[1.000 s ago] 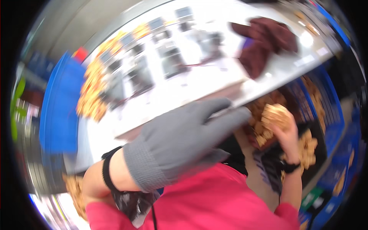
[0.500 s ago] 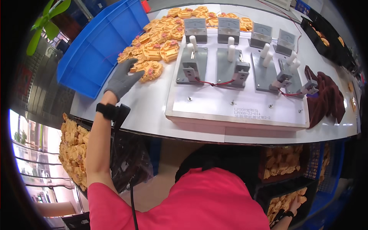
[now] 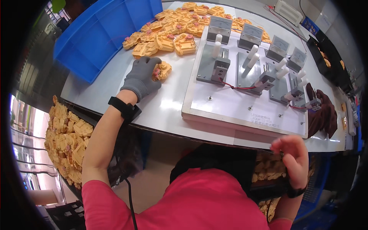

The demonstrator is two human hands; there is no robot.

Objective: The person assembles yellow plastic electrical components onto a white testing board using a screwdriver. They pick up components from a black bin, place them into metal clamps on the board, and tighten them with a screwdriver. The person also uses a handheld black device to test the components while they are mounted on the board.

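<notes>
My left hand [image 3: 141, 77], in a grey glove with a black wrist strap, rests on the white table [image 3: 165, 111] and grips an orange plastic part [image 3: 162, 71] pulled out from the pile of orange parts [image 3: 172, 32]. My bare right hand [image 3: 292, 157] hovers below the table's front edge with its fingers curled; nothing shows in it. It hangs over a dark bin of orange parts [image 3: 268, 170]. A white fixture board [image 3: 237, 103] with several grey metal jigs and white pegs lies between the hands.
A blue plastic bin [image 3: 99, 34] stands at the back left. Another heap of orange parts [image 3: 67, 138] lies low on my left. A dark red cloth [image 3: 322, 115] sits at the board's right end. Black trays [image 3: 329, 57] line the far right.
The left hand has drawn back from the pile toward me with one orange part. The right hand has risen from low at the right up to just under the table edge.
</notes>
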